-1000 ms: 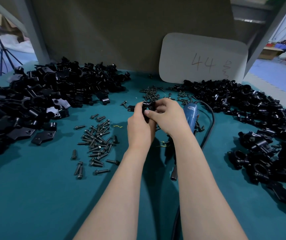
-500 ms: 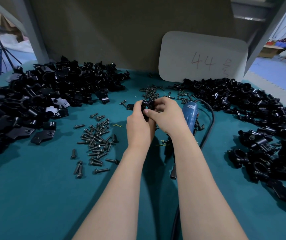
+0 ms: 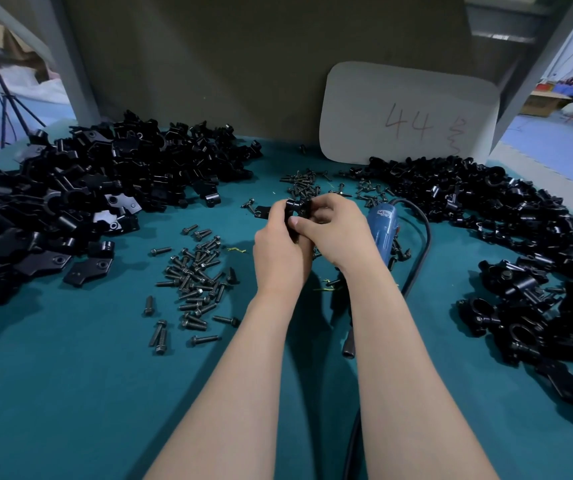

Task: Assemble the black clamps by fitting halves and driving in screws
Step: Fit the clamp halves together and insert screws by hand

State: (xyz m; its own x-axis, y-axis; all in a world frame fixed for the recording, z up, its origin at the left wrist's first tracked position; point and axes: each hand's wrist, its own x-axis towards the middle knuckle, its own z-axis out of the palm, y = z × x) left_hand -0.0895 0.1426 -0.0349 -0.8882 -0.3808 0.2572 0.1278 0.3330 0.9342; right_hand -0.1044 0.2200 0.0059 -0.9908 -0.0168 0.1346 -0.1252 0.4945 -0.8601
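Observation:
Above the middle of the teal table, my left hand (image 3: 280, 252) and my right hand (image 3: 335, 230) together grip a small black clamp (image 3: 298, 208). Fingers of both hands curl round it and hide most of it. Loose black clamp halves (image 3: 80, 188) are heaped at the left. Dark screws (image 3: 195, 278) lie scattered left of my left wrist, and more screws (image 3: 302, 183) sit beyond my hands. A blue electric screwdriver (image 3: 384, 230) lies on the table just right of my right hand.
A long heap of black clamps (image 3: 520, 244) runs along the right side. The screwdriver's black cable (image 3: 420, 251) loops right, then passes under my right forearm. A white card marked 44 (image 3: 406, 116) leans on the back wall. Teal table (image 3: 70, 393) lies bare near me.
Both hands stay together on the clamp, with only small finger shifts. The piles and the screwdriver have not moved.

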